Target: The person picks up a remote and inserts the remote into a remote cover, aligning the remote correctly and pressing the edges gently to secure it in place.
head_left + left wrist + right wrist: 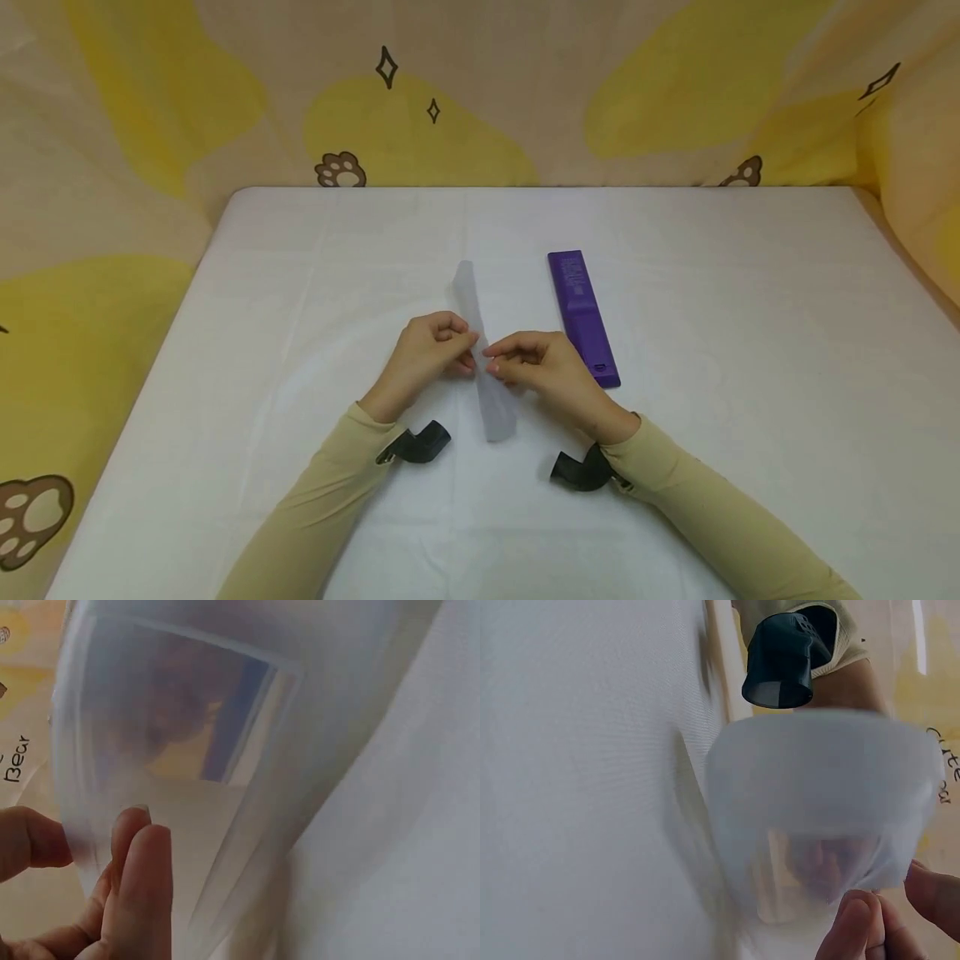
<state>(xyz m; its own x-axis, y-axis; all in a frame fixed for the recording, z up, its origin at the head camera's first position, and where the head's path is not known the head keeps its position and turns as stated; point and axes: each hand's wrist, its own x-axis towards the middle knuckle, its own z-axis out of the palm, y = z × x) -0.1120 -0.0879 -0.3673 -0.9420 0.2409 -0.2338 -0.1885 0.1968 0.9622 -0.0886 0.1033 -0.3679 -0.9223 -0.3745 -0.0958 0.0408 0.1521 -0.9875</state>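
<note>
Between the two hands stands a translucent, frosted plastic sleeve point(495, 408), long and narrow, raised on its edge over the table. My left hand point(427, 358) pinches its upper edge about midway along. From the other side my right hand point(555, 375) pinches the same edge slightly nearer to me. A clear window panel shows in the sleeve point(337, 697) in the left wrist view. The right wrist view shows the sleeve point(817, 772) bowed outward beyond the fingertips. Right of the sleeve lies a long flat purple object point(581, 312) with fine print, resembling a remote control's back.
A white cloth covers the table point(750, 333). Yellow and beige patterned fabric point(480, 100) hangs behind it and along its sides. Black wrist-worn devices point(423, 443) stick out inward from both sleeve cuffs, close above the table.
</note>
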